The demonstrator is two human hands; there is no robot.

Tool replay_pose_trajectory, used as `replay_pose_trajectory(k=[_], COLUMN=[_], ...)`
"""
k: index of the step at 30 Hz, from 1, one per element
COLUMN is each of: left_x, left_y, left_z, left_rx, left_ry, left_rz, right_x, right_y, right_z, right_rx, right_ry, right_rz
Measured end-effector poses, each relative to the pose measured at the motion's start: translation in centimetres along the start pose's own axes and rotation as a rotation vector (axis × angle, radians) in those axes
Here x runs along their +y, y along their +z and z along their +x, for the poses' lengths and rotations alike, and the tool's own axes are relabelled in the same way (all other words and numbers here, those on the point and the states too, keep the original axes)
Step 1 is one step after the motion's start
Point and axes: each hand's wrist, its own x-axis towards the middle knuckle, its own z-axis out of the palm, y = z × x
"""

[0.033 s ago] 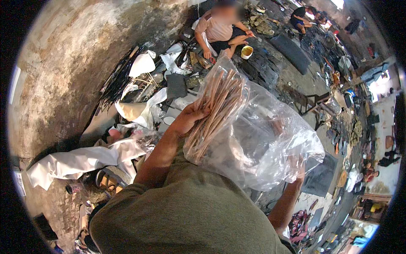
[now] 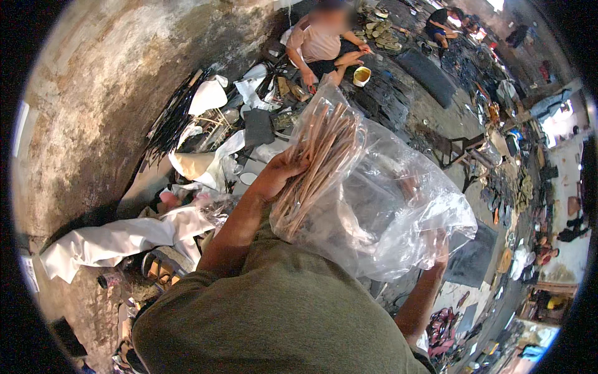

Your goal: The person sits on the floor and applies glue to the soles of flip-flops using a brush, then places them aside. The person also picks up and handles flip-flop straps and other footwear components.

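Note:
A bundle of thin brown strips (image 2: 330, 140) slants upward in front of my chest, with a large clear plastic bag (image 2: 386, 206) around and over much of it. My left hand (image 2: 283, 174) is closed round the bundle's left side, the thumb and fingers pressing on the strips. The bag spreads out crumpled to the right, to my right hand (image 2: 434, 240). That hand grips the bag at its lower right; its fingers show only dimly through the shiny plastic. What the strips are made of, I cannot tell.
White sheets (image 2: 112, 240) and scraps lie along the stained wall (image 2: 124, 112) at left. Ahead, a person (image 2: 317, 43) sits beside a bucket of yellow stuff (image 2: 361, 76). A dark mat (image 2: 427, 78), a metal stand (image 2: 470, 153) and piled scraps lie right.

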Motion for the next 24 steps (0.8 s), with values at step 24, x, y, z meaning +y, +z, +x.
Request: replay_pose_trajectory(k=[24], left_x=[3.5], left_y=[-3.4], left_z=[1.0], left_rx=[-0.236], left_ry=[-0.192], left_rz=[-0.084], right_x=[-1.5], right_y=[6.8], right_z=[-4.4], right_rx=[0.173], right_ry=[0.036], right_rz=[-0.043])
